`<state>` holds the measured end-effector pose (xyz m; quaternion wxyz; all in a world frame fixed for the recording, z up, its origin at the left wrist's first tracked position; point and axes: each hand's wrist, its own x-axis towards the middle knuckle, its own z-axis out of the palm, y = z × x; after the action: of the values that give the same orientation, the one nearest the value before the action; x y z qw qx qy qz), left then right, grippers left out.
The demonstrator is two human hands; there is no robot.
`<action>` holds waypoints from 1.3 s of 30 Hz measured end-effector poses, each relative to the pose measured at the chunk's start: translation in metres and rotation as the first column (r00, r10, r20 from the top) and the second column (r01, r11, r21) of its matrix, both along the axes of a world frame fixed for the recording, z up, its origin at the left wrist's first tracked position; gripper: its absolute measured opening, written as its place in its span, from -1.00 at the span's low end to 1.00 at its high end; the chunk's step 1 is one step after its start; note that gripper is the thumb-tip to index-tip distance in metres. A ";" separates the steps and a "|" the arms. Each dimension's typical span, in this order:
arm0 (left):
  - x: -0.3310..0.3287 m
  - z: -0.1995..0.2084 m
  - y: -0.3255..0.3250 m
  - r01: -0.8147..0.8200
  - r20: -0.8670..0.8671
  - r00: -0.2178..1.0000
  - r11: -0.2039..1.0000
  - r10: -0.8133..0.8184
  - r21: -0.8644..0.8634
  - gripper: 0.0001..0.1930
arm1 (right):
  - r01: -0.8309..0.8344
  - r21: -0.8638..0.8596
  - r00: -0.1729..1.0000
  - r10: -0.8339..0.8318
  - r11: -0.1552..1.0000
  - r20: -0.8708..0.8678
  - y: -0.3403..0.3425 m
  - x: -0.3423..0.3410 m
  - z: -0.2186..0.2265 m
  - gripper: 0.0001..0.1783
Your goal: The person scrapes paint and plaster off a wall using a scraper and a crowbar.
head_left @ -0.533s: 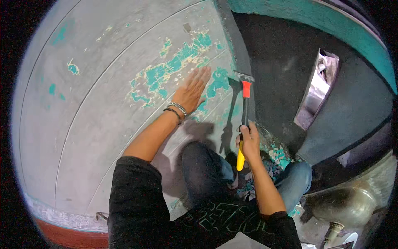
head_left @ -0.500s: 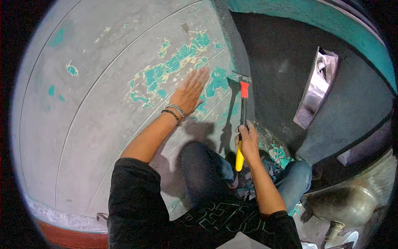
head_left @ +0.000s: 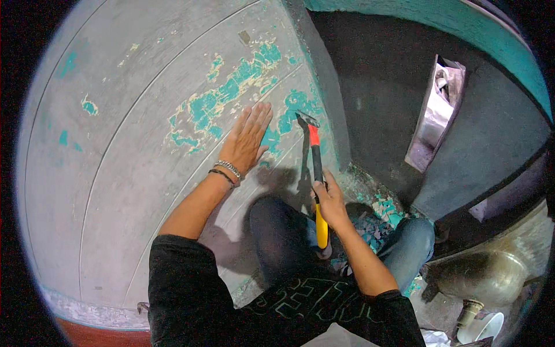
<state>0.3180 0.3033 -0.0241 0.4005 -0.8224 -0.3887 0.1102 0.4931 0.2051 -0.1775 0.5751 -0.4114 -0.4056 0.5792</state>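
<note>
Grey surface [head_left: 133,191] at frame left meets our left hand [head_left: 246,139], fingers together; near centre, our right hand [head_left: 329,199] grips a scraper [head_left: 317,163].

Your left hand [head_left: 245,137] keeps its palm out of sight, and your right hand [head_left: 330,203] covers part of the scraper [head_left: 316,162]. You can't tell whether its blade [head_left: 308,119] touches the wall [head_left: 144,173]. Your right forearm [head_left: 367,263] hides some paint chips [head_left: 388,211]; the lower edge cuts off the red band [head_left: 104,334].
</note>
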 end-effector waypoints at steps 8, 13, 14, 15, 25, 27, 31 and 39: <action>-0.030 -0.008 -0.038 -0.056 0.063 0.996 0.998 0.058 -0.029 -0.16 | -0.015 0.087 1.000 0.013 0.996 0.026 0.005 -0.011 -0.020 -0.37; -0.051 -0.030 -0.059 -0.101 0.049 0.993 0.994 0.103 -0.046 -0.23 | -0.058 0.018 0.996 0.056 0.998 0.070 -0.004 -0.012 -0.004 -0.35; -0.056 -0.034 -0.063 -0.097 0.050 0.994 0.994 0.099 -0.046 -0.23 | -0.054 0.018 0.996 0.053 0.998 0.071 -0.005 -0.013 -0.004 -0.35; -0.062 -0.038 -0.067 -0.092 0.030 0.995 0.995 0.093 -0.034 -0.25 | -0.072 0.021 0.996 0.071 0.997 0.047 -0.005 -0.014 -0.006 -0.35; -0.087 -0.048 -0.092 -0.016 0.119 0.992 0.994 0.028 -0.104 -0.41 | -0.109 -0.056 0.994 0.110 0.992 0.007 -0.007 -0.024 0.002 -0.34; -0.087 -0.049 -0.098 -0.003 0.139 0.990 0.993 0.020 -0.121 -0.44 | -0.097 -0.012 0.993 0.098 0.995 0.068 -0.001 -0.028 -0.011 -0.31; -0.075 -0.052 -0.112 0.126 0.490 0.871 0.950 0.031 -0.285 -0.53 | -0.098 0.006 0.987 0.097 0.995 0.128 -0.001 -0.034 0.000 -0.26; -0.033 -0.083 -0.132 0.313 0.915 0.367 0.904 0.168 -0.292 -0.57 | -0.019 0.046 0.998 0.021 0.999 -0.056 0.006 -0.035 0.000 -0.31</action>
<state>0.2846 0.1717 -0.1073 -0.0698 -0.8221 -0.4738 -0.3079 0.4585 0.2115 -0.1771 0.5897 -0.3778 -0.4065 0.5867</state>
